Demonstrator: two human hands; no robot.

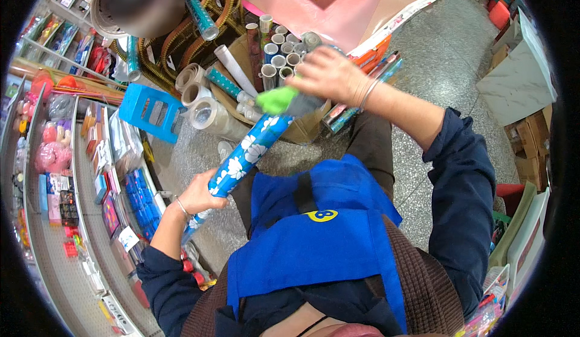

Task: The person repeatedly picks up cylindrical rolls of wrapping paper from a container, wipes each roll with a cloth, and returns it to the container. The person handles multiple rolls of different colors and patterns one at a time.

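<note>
My left hand (pixel 204 193) is wrapped round the lower part of a blue roll with white flowers (pixel 240 162), which slants up and away from me. Over the upper end of the roll my right hand (pixel 327 73) holds a green and grey cloth (pixel 283 100), blurred. Whether the cloth touches the roll is hard to tell. Just beyond, a cardboard box (pixel 304 131) holds several upright rolls (pixel 268 72), partly behind my right hand.
Clear plastic rolls (pixel 204 113) and a blue plastic stool (pixel 152 113) lie left of the box. Stocked shelves (pixel 59 264) line the left side. Beyond the box is a pink sheet (pixel 326 8); a white panel (pixel 516 74) stands at the right.
</note>
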